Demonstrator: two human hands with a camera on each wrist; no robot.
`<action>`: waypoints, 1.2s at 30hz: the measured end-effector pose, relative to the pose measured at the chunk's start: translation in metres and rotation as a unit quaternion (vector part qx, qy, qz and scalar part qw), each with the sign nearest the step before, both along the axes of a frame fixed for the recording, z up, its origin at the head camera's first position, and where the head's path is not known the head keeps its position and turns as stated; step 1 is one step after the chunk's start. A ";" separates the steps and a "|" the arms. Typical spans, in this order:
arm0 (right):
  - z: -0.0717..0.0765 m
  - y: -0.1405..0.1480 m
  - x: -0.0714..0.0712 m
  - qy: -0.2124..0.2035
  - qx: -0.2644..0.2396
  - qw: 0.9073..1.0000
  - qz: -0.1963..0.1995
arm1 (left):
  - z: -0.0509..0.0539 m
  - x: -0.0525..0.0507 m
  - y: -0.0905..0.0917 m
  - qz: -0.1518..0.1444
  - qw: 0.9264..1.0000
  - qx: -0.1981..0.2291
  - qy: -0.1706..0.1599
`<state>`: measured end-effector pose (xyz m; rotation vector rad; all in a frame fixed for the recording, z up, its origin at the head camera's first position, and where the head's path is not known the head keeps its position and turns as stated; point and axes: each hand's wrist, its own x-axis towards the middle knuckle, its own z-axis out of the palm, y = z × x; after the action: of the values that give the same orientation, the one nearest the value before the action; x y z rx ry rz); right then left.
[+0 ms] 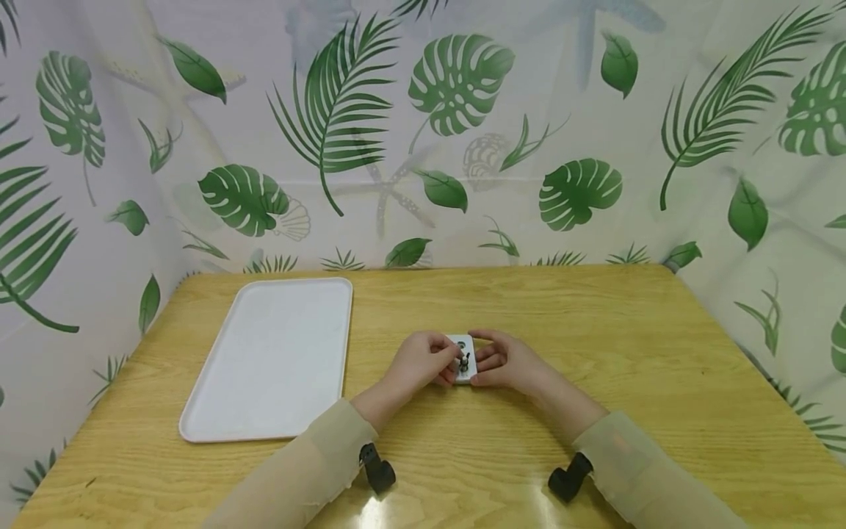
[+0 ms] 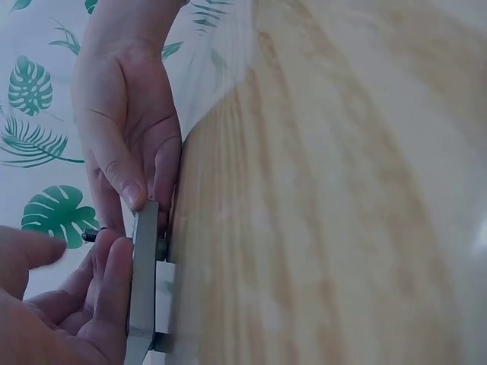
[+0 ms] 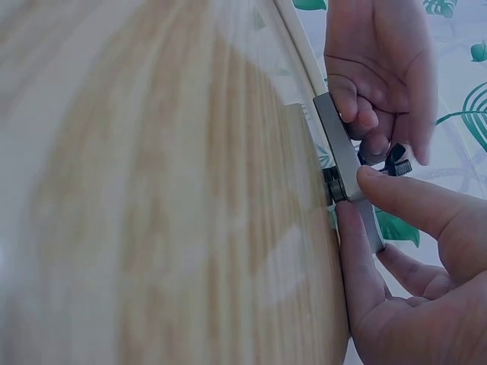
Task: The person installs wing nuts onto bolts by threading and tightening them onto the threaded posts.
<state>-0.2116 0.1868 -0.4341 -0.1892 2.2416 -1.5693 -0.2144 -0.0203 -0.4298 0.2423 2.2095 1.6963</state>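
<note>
A small pale rectangular plate [image 1: 471,345] stands on short dark feet [image 2: 162,249] on the table. Upright on it is a black threaded bolt [image 3: 403,167] with a dark winged piece [image 3: 394,154] around it, perhaps a wing nut. From the right side my right hand [image 1: 512,360] grips the plate, thumb on its top face and a finger beneath. At the plate's left, my left hand [image 1: 419,360] has several fingers bent against it. One blurred left digit [image 2: 34,255] points toward the bolt's tip, with a gap between them in the left wrist view.
A white tray [image 1: 198,422] lies on the wooden table [image 1: 595,316], left of my hands. Leaf-printed cloth [image 1: 502,220] hangs behind and at both sides. A black wrist camera is strapped to each sleeve.
</note>
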 end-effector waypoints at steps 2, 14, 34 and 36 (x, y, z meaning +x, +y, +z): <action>-0.001 0.000 0.000 -0.001 0.000 1.000 0.005 | 0.000 0.000 0.000 -0.003 1.000 -0.008 -0.002; 0.001 -0.001 -0.002 0.003 -0.001 1.000 0.005 | 0.001 -0.001 -0.002 -0.021 1.000 -0.015 0.011; 0.000 -0.001 0.000 0.002 -0.015 1.000 -0.002 | 0.000 0.001 -0.001 -0.004 1.000 0.012 -0.002; -0.001 -0.001 0.001 0.002 -0.013 1.000 -0.001 | -0.001 0.001 -0.001 -0.005 1.000 0.012 -0.005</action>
<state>-0.2110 0.1859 -0.4348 -0.1968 2.2267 -1.6009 -0.2137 -0.0216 -0.4306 0.2511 2.1782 1.7161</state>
